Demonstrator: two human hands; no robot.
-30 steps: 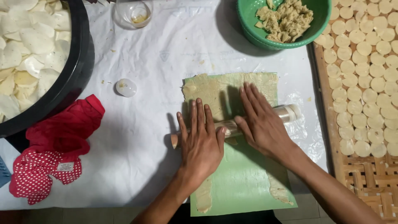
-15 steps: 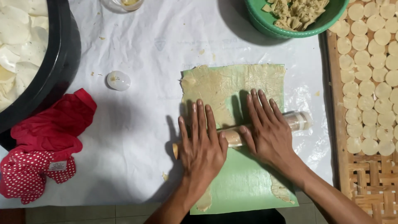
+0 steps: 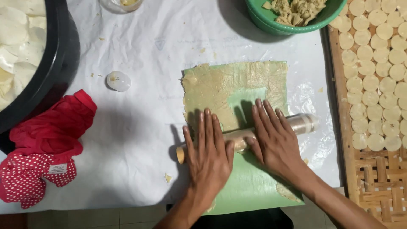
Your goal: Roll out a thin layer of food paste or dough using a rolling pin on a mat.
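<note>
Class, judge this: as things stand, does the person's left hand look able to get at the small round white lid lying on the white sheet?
Probably yes. The left hand lies flat on the wooden rolling pin, and only bare white sheet lies between it and the small round white lid.

Open white sheet (image 3: 140, 140) left of hands; green bowl (image 3: 271, 21) ahead, woven tray (image 3: 369, 169) crowds right.

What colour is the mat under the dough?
Light green mat, clearest in the head view.
</note>
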